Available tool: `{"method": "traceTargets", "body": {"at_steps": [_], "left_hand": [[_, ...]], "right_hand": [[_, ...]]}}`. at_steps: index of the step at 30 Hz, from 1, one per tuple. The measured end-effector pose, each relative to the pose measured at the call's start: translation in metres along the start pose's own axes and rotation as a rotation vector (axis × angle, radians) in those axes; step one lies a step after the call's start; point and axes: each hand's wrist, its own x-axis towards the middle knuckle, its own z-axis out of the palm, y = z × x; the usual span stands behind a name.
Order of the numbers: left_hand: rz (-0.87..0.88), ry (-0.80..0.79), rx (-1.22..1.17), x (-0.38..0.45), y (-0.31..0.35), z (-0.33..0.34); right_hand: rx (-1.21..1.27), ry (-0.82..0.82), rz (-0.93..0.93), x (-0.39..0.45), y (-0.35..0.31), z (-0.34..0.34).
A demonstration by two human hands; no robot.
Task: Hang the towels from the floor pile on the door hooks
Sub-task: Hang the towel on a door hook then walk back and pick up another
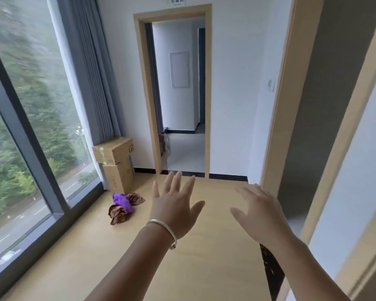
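Your left hand and right hand are both stretched out in front of you over the wooden floor, each grip apart with the fingers spread and nothing held. A thin metal bangle sits on your left wrist.

The towel pile lies on the floor just left of your left grip and a little beyond it, not touching it: a purple towel bunched on top of a brown patterned towel. Nothing lies between your left grip and the pile.

Further left and beyond the pile, two stacked cardboard boxes stand in the corner beside the grey curtain and the big window. The upper box carries dark printing on its end face, but you cannot make it out.

Straight ahead past both grips, an open doorway in a light wood frame leads to another room. A small white sign above it bears dark characters, too blurred to read. To the right of your right grip stands a wooden door frame, with a wall switch beyond it. A dark speckled strip crosses the floor below your right forearm
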Motion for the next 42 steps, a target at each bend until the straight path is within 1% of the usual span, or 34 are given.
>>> {"method": "traceTargets", "body": {"at_steps": [5,12,15,18,22,25,29,32,37,42], "left_hand": [[0.041,-0.033,-0.034,0.026,0.014,0.016],[0.065,-0.105,-0.093,0.080,0.005,0.048],[0.080,-0.101,-0.116,0.119,-0.013,0.057],[0.085,-0.062,-0.129,0.162,-0.035,0.058],[0.104,-0.023,-0.100,0.216,-0.068,0.056],[0.098,-0.029,-0.101,0.251,-0.089,0.062],[0.083,-0.053,-0.127,0.283,-0.102,0.072],[0.081,-0.061,-0.161,0.302,-0.101,0.080],[0.056,-0.131,-0.233,0.340,-0.083,0.108],[0.038,-0.169,-0.243,0.395,-0.047,0.137]], "right_hand": [[-0.003,-0.006,0.043,0.007,0.029,0.003],[-0.046,-0.044,0.090,0.048,0.048,0.025],[-0.075,-0.040,0.115,0.087,0.046,0.036],[-0.106,-0.055,0.121,0.134,0.035,0.042],[-0.125,-0.039,0.105,0.199,0.014,0.054],[-0.107,-0.031,0.097,0.236,0.004,0.071],[-0.093,-0.026,0.089,0.266,0.002,0.090],[-0.070,-0.009,0.097,0.283,0.010,0.098],[-0.028,0.020,0.124,0.315,0.043,0.108],[0.020,0.002,0.164,0.365,0.099,0.117]]}}
